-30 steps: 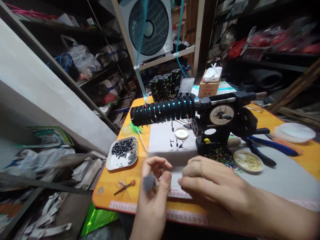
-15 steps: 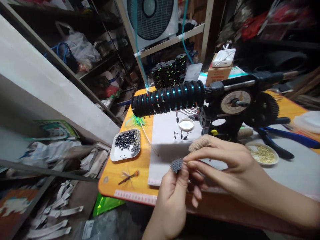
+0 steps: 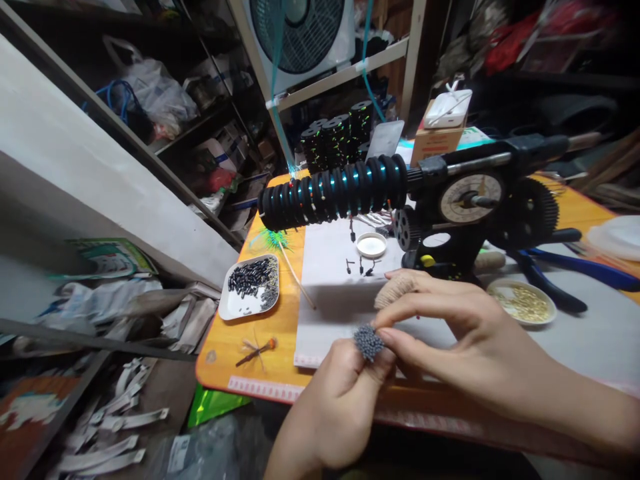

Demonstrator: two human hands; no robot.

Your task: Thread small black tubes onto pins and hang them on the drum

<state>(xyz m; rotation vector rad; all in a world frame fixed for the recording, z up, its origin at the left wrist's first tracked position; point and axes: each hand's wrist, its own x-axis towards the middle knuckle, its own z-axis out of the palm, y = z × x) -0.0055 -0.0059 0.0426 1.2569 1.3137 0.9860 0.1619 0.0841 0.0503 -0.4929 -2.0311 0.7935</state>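
Note:
My left hand (image 3: 340,407) is closed around a bundle of small grey pieces (image 3: 369,343), whose rounded tops face up above the thumb. The lower part of the bundle is hidden in the fist. At its right edge, my right hand (image 3: 450,327) pinches with thumb and index finger; whatever small piece may be between those fingertips is too small to make out. A beige ribbed cover (image 3: 395,291) wraps one finger of that hand. Beyond the hands, a black rotating shaft wound with blue line and black rings (image 3: 335,190) juts from a geared winder (image 3: 470,200).
A white tray of black tubes and grey bits (image 3: 250,315) stands at left. Near it lie a thin stick (image 3: 299,280) and an orange-headed item (image 3: 256,352). Blue-handled pliers (image 3: 580,267) and a dish of gold parts (image 3: 525,303) are at right. A small white dish (image 3: 371,245) sits under the shaft.
The grey bundle has shifted slightly right and down and now shows more of its top. My left hand has turned with it, and my right fingertips have come in against its edge.

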